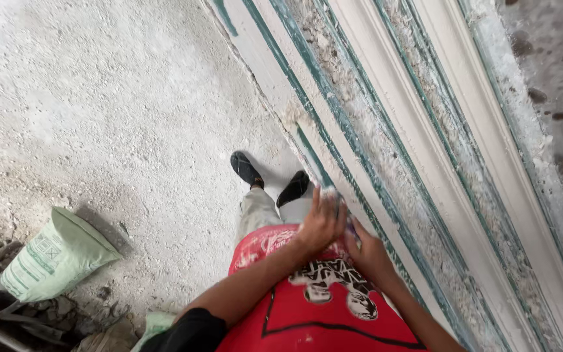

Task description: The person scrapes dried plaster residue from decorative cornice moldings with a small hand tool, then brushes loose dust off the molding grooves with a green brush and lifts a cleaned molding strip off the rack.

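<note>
My left hand (pixel 321 223) presses against a tall moulded door frame (pixel 425 150) whose white and green paint is worn and flaking. Its fingers lie over a small pale piece (pixel 331 193) held flat on a green strip; what the piece is I cannot tell. My right hand (pixel 369 253) rests on the same frame just below and beside the left, its fingertips hidden behind the left hand. My red printed shirt (pixel 320 313) fills the bottom of the view. My two black shoes (pixel 245 168) stand on the floor close to the foot of the frame.
A dusty grey concrete floor (pixel 112 104) spreads to the left. A pale green sack (pixel 53 257) lies at the lower left beside rubble and dark scrap (pixel 8 313). At the right edge is a grey spotted surface (pixel 555 98).
</note>
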